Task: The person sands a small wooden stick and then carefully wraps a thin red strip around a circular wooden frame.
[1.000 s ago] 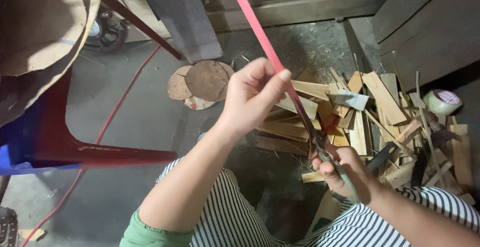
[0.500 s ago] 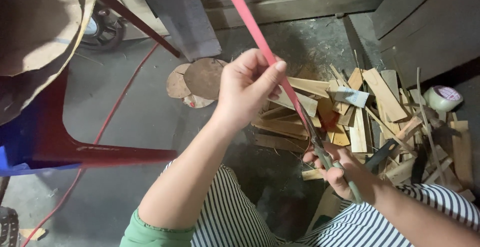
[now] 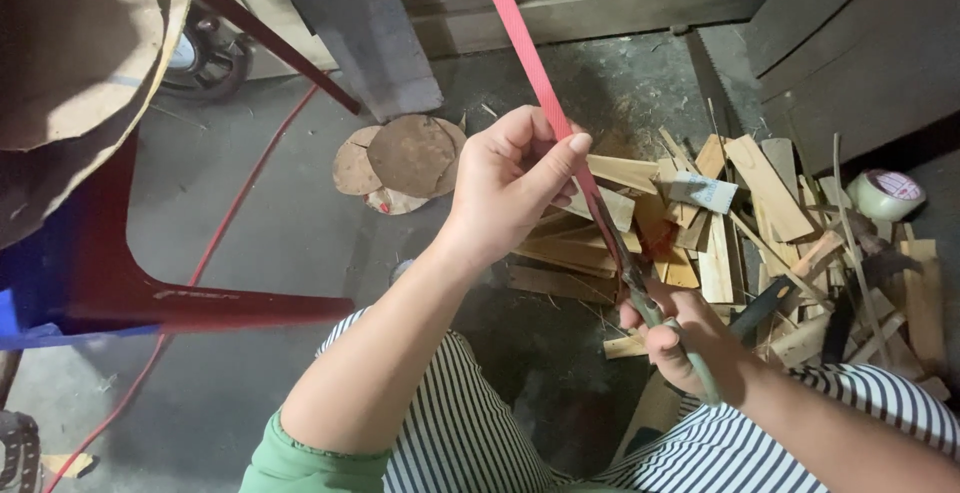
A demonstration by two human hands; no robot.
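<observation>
Scissors [image 3: 665,328] in right hand [image 3: 690,343], blades partway up the pink strap [image 3: 540,83]; left hand [image 3: 510,188] pinches it taut. Strap above looks uncut, wood scraps [image 3: 700,243] underneath.

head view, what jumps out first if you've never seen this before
The pink strap catches the eye first, running taut from the top edge down the middle. The left hand pinches it at centre, and the right hand below grips scissors with green handles whose blades meet the strap's lower end. Behind them, at right, lies a heap of wood offcuts with a roll of tape at its far edge.
</observation>
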